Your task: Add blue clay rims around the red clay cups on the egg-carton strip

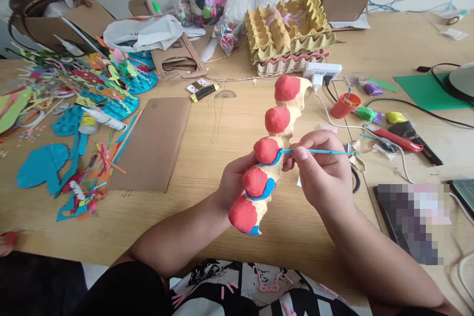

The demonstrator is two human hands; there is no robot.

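My left hand [236, 181] grips a strip cut from an egg carton [294, 117] from its left side, holding it tilted above the table. Several bumps on the strip are covered in red clay [277, 119]. Blue clay [269, 187] edges the three bumps nearest me. In my right hand [326, 168], pinched between thumb and fingers, is a thin blue modelling tool [322, 151]. Its left tip touches the blue clay beside the middle red bump. The fingers of my left hand are partly hidden behind the strip.
Stacked egg trays [292, 42] stand at the back, with a white power strip [324, 69] before them. A cardboard sheet [151, 143] and craft scraps [83, 190] lie left. To the right are a red cup [344, 105], a red-handled cutter [400, 140] and cables.
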